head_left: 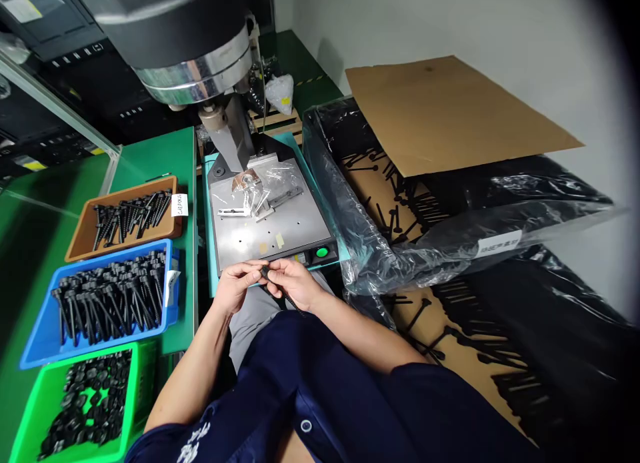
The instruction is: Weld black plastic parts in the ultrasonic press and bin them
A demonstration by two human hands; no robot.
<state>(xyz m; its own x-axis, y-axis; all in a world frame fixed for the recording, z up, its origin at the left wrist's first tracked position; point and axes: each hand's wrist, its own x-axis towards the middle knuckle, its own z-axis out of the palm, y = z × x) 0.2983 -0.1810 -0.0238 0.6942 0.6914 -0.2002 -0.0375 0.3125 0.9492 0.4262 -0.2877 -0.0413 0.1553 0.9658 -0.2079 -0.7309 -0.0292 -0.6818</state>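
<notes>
In front of my lap, at the near edge of a metal work plate [255, 237], both hands meet on one long black bolt-like part [265, 271]. My left hand [237, 284] pinches it near its head. My right hand [294, 281] is closed around it too, with the thin shank slanting down to the right below the fingers. The fingers partly cover the head. Beyond my hands, a metal fixture [257, 199] partly wrapped in clear film sits on the plate beneath a press head [215, 69]. A green button [322, 252] is just right of my right hand.
At left stand an orange bin [75, 239] and a blue bin [37, 333] of long black bolt-like parts, and a green bin [27, 426] of small black pieces. At right is a plastic-lined box [350, 249] with similar long parts, partly under a cardboard sheet [455, 116].
</notes>
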